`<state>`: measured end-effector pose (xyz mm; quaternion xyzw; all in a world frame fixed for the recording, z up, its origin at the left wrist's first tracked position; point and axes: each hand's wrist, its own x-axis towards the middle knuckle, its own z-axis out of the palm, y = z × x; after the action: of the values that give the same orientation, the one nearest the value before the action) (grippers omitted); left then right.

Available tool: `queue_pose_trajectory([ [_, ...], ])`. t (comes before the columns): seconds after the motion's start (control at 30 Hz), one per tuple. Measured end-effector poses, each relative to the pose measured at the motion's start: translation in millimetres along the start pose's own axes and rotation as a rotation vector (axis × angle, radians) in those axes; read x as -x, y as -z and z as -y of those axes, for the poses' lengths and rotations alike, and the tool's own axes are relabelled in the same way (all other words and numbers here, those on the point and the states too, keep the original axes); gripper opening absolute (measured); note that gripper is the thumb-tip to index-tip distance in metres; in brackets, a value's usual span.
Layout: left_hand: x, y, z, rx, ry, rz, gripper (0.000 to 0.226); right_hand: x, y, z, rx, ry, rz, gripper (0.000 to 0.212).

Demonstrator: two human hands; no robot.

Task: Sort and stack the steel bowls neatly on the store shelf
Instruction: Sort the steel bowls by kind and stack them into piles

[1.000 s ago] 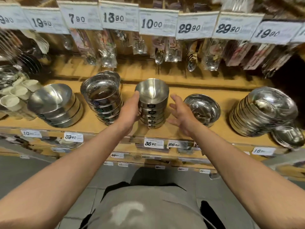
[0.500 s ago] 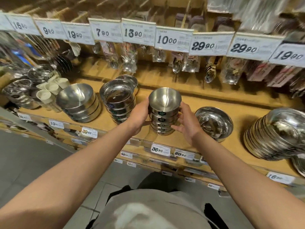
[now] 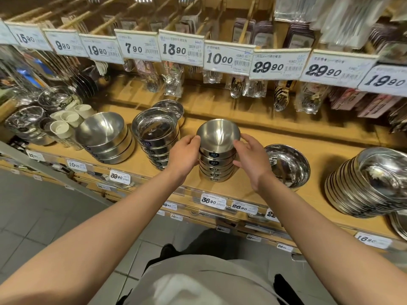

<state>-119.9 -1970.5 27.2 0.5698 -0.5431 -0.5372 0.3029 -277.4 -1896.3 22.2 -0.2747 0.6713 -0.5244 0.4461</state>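
Stack of bowls (image 3: 217, 159): five or so small steel bowls nested upright, standing on the wooden shelf (image 3: 246, 186) near its front edge, above the 36.90 price tag (image 3: 213, 201).
Neighbours: a taller stack of wider bowls (image 3: 157, 139) just to its left, a single shallow bowl (image 3: 286, 165) just to its right, a leaning pile of plates (image 3: 370, 183) well apart on the far right.
Left hand (image 3: 185, 156): cupped against the left side of the stack, fingers curled round the upper bowls, thumb at the top rim.
Right hand (image 3: 251, 159): mirrors it on the right side, fingers spread and pressed to the wall of the stack; together they clasp it.
Handling: probably stiff and light for its size, but the polished walls look slippery and the nested bowls can slide or tip against each other.
Where to hold: low and from both sides, so the bottom bowl is carried too; a grip at the top rim alone would likely lift off only the top bowl.
Pointing: mouths face up, with the labels toward the person.
Long axis: vertical, leaning a touch toward the back.
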Motion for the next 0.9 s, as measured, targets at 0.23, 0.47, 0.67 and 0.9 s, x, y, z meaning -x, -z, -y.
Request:
queue_pose_trajectory([
  [0.23,-0.8,1.1,-6.7,-0.08,-0.065,-0.035,0.025,-7.3,3.1,3.9,0.0,0.054,-0.058,0.024],
  [0.47,-2.5,3.1,-14.7,-0.097,-0.04,-0.033,0.023,-8.7,4.8,9.9,-0.009,0.006,-0.06,0.019],
  [0.67,-3.0,3.3,-19.2,-0.046,-0.008,-0.036,0.015,-7.0,1.6,10.7,0.032,-0.02,-0.037,0.021],
  [0.9,-0.8,3.3,-19.3,0.024,0.034,-0.009,0.012,-6.9,0.9,14.4,0.102,0.004,-0.065,0.028],
])
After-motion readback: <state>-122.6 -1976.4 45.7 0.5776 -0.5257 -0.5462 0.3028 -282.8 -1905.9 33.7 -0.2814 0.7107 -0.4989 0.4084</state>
